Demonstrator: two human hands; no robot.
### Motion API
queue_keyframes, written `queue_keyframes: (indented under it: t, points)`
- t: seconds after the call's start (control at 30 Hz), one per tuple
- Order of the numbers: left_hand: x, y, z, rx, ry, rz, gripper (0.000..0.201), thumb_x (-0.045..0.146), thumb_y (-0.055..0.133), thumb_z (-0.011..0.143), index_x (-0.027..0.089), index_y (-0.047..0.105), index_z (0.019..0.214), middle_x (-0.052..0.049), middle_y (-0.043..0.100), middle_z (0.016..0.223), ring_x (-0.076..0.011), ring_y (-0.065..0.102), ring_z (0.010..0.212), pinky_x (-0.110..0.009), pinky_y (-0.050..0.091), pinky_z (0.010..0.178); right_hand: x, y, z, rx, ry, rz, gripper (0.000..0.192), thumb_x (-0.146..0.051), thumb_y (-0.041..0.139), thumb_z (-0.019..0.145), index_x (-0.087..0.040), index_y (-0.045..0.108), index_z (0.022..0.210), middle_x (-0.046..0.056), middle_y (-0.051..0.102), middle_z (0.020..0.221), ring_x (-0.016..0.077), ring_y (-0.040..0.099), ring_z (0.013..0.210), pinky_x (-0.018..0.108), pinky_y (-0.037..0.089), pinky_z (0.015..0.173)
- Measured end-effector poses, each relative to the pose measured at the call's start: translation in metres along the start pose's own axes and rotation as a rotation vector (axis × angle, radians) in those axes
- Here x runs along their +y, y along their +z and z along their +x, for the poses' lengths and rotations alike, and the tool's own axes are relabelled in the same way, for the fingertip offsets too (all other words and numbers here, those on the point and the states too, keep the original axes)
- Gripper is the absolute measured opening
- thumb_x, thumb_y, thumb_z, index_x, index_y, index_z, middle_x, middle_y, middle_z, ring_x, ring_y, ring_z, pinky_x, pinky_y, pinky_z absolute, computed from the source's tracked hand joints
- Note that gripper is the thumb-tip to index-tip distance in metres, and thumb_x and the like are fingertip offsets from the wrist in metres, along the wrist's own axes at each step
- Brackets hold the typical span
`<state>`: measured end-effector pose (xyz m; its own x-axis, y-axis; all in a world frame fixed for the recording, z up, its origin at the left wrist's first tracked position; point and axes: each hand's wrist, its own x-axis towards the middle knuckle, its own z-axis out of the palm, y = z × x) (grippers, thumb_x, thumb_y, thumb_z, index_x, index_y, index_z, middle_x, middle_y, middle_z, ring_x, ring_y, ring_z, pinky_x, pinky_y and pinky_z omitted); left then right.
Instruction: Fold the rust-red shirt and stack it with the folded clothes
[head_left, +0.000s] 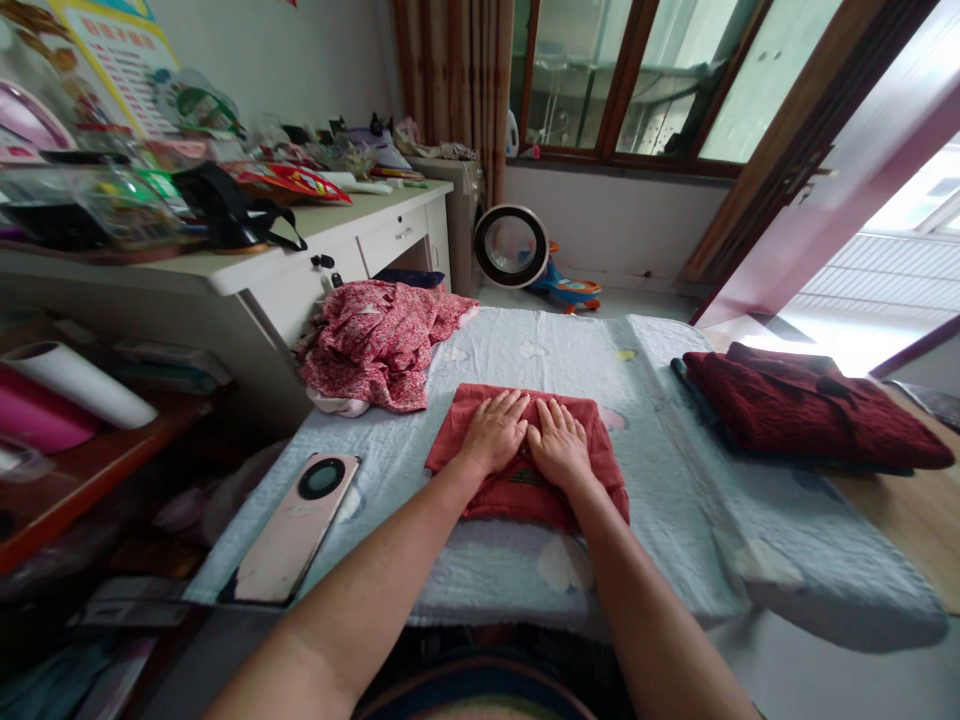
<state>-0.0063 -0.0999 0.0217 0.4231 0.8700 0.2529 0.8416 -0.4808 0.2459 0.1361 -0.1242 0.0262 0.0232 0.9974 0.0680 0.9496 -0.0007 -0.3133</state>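
Observation:
A folded red garment point(544, 505) lies in front of me on a table spread with a pale blue cloth point(660, 550). My left hand point(496, 432) rests flat on its upper middle, fingers stretched out. Beside it, palm down on the same garment, is my right hand point(559, 440); the two thumbs nearly meet. A crumpled red-and-white patterned garment point(382, 340) is heaped at the far left of the cloth. On the right sits a stack of folded clothes, with a dark red garment point(810, 405) on top.
A pink phone point(296, 530) lies face down at the cloth's left edge. Left of the table stands a white desk point(300, 270) crowded with things. An appliance with a round open door point(512, 247) and a blue ride-on toy point(566, 287) are beyond the table.

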Motion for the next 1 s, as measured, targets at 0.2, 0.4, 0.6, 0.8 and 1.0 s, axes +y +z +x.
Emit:
queue_keyframes:
  t: [0.2,0.4,0.6,0.8,1.0]
  points:
    - [0.004,-0.002,-0.003,-0.015,-0.053,0.031,0.05,0.034,0.032,0.098,0.031,0.034,0.147,-0.003,0.036,0.155,-0.0255,0.029,0.143,-0.061,0.021,0.115,0.018,-0.007,0.002,-0.001,-0.093,-0.029,0.064,-0.055,0.036,0.094,-0.017,0.041,0.146,0.009,0.039,0.152,0.0275,0.035,0.138,0.045,0.026,0.113]
    - [0.005,-0.004,-0.003,-0.042,-0.079,0.005,0.052,0.039,0.032,0.098,0.031,0.031,0.149,-0.003,0.033,0.156,-0.0298,0.025,0.144,-0.07,0.018,0.111,0.018,0.002,-0.003,0.062,-0.006,-0.054,0.063,-0.059,0.03,0.095,-0.023,0.042,0.146,0.008,0.032,0.156,0.0335,0.021,0.144,0.058,0.014,0.114]
    - [0.005,-0.003,-0.003,-0.045,-0.09,0.008,0.052,0.041,0.033,0.097,0.033,0.031,0.149,-0.002,0.033,0.156,-0.0312,0.024,0.144,-0.071,0.018,0.11,0.015,-0.002,-0.001,0.045,0.101,-0.039,0.065,-0.062,0.034,0.093,-0.025,0.043,0.145,0.014,0.027,0.157,0.0421,0.017,0.143,0.064,0.016,0.109]
    - [0.004,0.0,-0.002,-0.038,-0.096,0.016,0.053,0.041,0.035,0.096,0.035,0.03,0.149,-0.002,0.033,0.156,-0.0317,0.025,0.144,-0.07,0.019,0.111,0.013,-0.001,-0.002,0.108,0.185,0.003,0.074,-0.069,0.037,0.088,-0.022,0.044,0.144,0.022,0.026,0.155,0.0442,0.022,0.141,0.065,0.015,0.107]
    - [0.003,0.002,-0.003,-0.023,-0.088,0.023,0.053,0.041,0.034,0.096,0.034,0.03,0.149,-0.002,0.033,0.156,-0.031,0.024,0.144,-0.071,0.019,0.111,0.015,-0.004,0.001,0.081,0.196,-0.017,0.075,-0.069,0.039,0.087,-0.02,0.043,0.144,0.024,0.03,0.152,0.0458,0.025,0.138,0.066,0.018,0.104]
